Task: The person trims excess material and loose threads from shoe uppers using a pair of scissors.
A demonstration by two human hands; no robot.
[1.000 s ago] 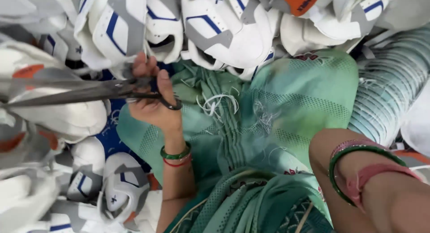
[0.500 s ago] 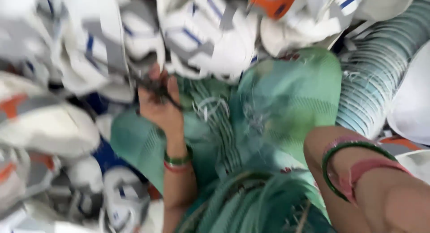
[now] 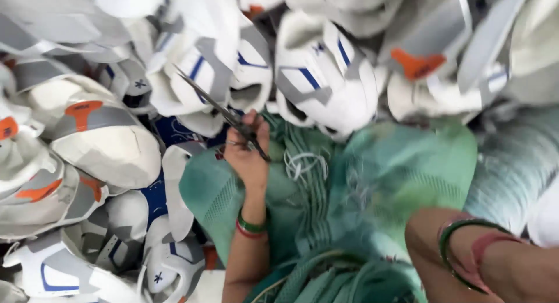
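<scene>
One pair of scissors [image 3: 224, 114] gripped in left hand [image 3: 247, 157] fingers, blades angled over shoe uppers [image 3: 323, 82]

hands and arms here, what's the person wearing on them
Both forearms are bare, with no sleeves or gloves showing. The left hand has a green bangle and a red one stacked at the wrist. The right arm's wrist carries a thin dark green bangle beside a wider pink one. The right hand itself is out of frame.
</scene>
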